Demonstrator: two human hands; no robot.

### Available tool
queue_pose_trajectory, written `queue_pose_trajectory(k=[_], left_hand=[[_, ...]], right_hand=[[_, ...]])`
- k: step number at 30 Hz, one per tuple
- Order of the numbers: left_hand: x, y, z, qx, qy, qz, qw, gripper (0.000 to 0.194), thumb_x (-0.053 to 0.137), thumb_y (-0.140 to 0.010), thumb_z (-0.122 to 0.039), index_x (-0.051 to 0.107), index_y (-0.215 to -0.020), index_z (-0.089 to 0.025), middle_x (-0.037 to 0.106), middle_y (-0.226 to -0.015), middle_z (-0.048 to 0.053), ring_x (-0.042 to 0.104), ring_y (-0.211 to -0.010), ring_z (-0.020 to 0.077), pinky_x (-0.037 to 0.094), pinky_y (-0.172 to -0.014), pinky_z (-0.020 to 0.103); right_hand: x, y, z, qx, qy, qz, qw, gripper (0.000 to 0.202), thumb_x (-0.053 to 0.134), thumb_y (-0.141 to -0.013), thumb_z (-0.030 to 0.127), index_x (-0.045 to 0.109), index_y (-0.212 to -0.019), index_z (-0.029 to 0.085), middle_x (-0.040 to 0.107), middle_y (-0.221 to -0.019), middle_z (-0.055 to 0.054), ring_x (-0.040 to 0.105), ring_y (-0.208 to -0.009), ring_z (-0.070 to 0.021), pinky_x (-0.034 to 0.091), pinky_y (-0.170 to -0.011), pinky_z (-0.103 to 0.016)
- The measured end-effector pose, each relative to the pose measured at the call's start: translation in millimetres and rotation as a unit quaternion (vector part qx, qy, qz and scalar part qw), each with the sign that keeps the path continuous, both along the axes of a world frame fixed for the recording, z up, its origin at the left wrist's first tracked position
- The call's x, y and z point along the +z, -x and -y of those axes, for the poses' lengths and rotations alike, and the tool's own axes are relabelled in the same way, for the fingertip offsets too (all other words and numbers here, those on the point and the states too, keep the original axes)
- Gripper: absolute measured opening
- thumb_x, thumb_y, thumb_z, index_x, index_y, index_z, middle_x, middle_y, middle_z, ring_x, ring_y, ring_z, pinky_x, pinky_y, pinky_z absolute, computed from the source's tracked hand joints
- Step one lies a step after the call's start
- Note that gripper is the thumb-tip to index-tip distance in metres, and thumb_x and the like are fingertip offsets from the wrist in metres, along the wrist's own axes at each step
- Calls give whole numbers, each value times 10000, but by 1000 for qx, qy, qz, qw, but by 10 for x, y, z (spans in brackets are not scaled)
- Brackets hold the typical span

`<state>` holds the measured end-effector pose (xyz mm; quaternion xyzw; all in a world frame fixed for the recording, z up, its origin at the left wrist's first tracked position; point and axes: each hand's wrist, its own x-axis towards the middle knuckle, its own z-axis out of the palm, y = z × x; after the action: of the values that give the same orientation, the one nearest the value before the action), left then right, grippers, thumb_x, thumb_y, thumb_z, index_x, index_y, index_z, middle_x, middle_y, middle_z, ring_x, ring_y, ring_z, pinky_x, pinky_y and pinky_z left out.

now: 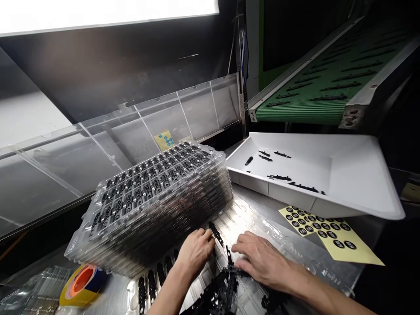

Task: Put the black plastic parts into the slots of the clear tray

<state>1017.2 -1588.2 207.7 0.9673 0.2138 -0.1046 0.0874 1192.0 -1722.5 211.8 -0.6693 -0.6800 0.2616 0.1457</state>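
Note:
My left hand (pixel 196 248) is over a clear plastic tray (pixel 241 210), its fingers curled down beside a black part (pixel 215 233); what they hold, if anything, is hidden. To its right, my right hand (pixel 257 258) has its fingers bent and spaced apart, next to a slim upright black part (pixel 229 255). A pile of black parts (pixel 219 291) lies between my forearms. More black parts (pixel 152 285) sit in a row of slots at the tray's left end.
Stacked filled trays (pixel 164 205) stand behind my left hand. A white bin (pixel 354 175) holds several black parts, below a green conveyor (pixel 302 113). Yellow sticker sheets (pixel 352 256) lie at right. A tape roll (pixel 82 286) sits at lower left.

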Motion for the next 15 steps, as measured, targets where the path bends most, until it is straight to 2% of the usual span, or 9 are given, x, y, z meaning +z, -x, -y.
queue_pose_trajectory(k=[2,4,7,10,15], left_hand=[[-68,-37,-71,-31,7,6,999,233,448,-900,-109,670,-936,-171,670,-1049,94,602,-929,220,451,-841,331],[-122,-47,-111,-24,10,19,999,253,430,-905,-106,668,-941,-185,669,-1031,76,608,-909,206,456,-815,316],[-159,-15,-117,28,13,47,998,300,396,-907,-103,662,-991,-215,653,-1077,60,615,-903,186,458,-787,298],[-160,17,-79,79,16,70,994,297,405,-911,-135,678,-978,-231,651,-1118,54,608,-970,188,445,-837,303],[-195,-11,-14,135,11,100,986,199,502,-889,-220,699,-908,-221,666,-1104,56,565,-1049,237,421,-901,362]], right_hand=[[-27,51,63,10,10,18,1000,130,619,-889,272,662,-951,167,599,-993,-85,531,-949,-260,448,-853,-426],[-40,81,106,13,27,21,999,93,644,-864,262,639,-905,179,581,-997,-71,514,-983,-265,432,-893,-438],[-30,87,123,3,46,7,999,64,654,-832,203,617,-881,189,570,-989,-52,505,-987,-246,426,-881,-400],[-3,65,118,-17,40,-19,999,131,669,-792,150,619,-904,196,577,-977,-38,513,-952,-216,417,-828,-349],[54,14,133,-74,10,-102,992,128,714,-778,224,647,-886,213,617,-898,-5,546,-899,-194,397,-784,-317]])
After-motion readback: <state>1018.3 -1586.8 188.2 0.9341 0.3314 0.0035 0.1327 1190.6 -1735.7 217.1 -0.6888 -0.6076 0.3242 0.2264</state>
